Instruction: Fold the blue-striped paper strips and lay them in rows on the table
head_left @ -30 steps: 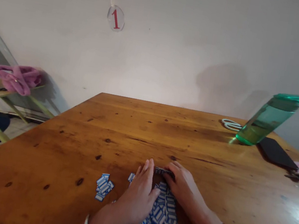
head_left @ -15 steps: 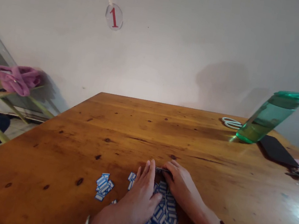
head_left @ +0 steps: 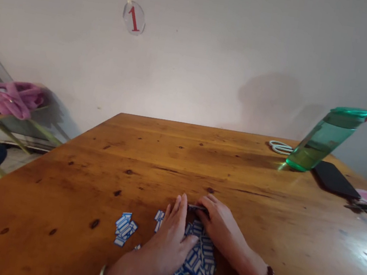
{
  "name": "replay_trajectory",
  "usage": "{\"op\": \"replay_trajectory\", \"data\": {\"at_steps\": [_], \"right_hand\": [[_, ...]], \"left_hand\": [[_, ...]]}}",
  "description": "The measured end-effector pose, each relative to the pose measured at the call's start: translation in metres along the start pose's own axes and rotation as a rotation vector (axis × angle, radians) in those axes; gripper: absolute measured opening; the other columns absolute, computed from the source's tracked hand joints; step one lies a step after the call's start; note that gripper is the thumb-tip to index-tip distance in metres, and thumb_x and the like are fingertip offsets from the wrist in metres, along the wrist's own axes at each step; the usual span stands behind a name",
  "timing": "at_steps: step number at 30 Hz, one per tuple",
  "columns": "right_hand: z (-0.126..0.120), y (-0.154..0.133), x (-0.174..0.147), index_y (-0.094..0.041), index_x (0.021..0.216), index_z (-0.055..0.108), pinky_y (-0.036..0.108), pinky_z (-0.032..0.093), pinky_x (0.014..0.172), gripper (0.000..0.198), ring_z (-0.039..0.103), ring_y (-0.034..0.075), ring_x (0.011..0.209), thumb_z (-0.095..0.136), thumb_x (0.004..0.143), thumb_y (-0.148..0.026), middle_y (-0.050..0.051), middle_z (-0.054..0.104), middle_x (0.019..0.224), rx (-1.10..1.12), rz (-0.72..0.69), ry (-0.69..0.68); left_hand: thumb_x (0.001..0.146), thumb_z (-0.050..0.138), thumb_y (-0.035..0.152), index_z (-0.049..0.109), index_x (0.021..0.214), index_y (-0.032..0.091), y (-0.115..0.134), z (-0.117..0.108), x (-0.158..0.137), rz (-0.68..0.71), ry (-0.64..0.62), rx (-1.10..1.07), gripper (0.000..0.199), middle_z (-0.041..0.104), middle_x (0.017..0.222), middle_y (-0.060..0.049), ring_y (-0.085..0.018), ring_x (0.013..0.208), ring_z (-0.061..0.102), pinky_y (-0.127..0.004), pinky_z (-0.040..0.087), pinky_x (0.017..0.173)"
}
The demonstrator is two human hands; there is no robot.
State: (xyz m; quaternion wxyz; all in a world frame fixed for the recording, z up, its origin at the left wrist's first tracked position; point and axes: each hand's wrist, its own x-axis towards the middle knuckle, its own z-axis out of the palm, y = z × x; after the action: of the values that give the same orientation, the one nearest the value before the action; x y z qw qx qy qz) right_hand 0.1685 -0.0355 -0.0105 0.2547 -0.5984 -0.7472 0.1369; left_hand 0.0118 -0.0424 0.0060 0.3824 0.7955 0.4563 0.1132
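Note:
My left hand (head_left: 171, 241) is open, its fingers stretched forward and close together, with the palm edge over a heap of small white cards with blue borders (head_left: 208, 254). To its right, my right hand (head_left: 221, 219) curls its fingers round a thin dark strip (head_left: 195, 208). The strip spans the gap between the two hands, and its near end reaches my left fingertips. What the strip is, I cannot make out. Part of the card heap is hidden under my left hand and forearm. A smaller cluster of the same cards (head_left: 125, 229) lies apart on the left.
The wooden table (head_left: 153, 151) runs back to the wall. At its right rear stand a green water bottle (head_left: 325, 140), a white cable (head_left: 280, 147) and a dark flat phone-like slab (head_left: 336, 179). A pink cloth (head_left: 14, 97) lies on another table at the left.
The whole view has shifted slightly, so everything sits a little further left. Both hands keep nearly the same pose over the cards, and the right one still grips the dark strip.

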Motion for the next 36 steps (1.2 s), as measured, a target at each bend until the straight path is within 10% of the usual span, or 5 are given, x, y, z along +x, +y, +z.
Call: {"op": "replay_trajectory", "data": {"at_steps": [36], "right_hand": [[0.0015, -0.0012, 0.0003, -0.017, 0.067, 0.056, 0.026, 0.038, 0.061, 0.018, 0.05, 0.016, 0.065, 0.047, 0.079, -0.007, 0.003, 0.055, 0.072, 0.109, 0.033, 0.021]], "left_hand": [[0.072, 0.047, 0.021, 0.014, 0.138, 0.005, -0.0001, -0.0011, -0.0013, -0.014, 0.063, -0.128, 0.075, 0.01, 0.146, -0.016, -0.025, 0.134, 0.004, -0.045, 0.006, 0.109]]}}
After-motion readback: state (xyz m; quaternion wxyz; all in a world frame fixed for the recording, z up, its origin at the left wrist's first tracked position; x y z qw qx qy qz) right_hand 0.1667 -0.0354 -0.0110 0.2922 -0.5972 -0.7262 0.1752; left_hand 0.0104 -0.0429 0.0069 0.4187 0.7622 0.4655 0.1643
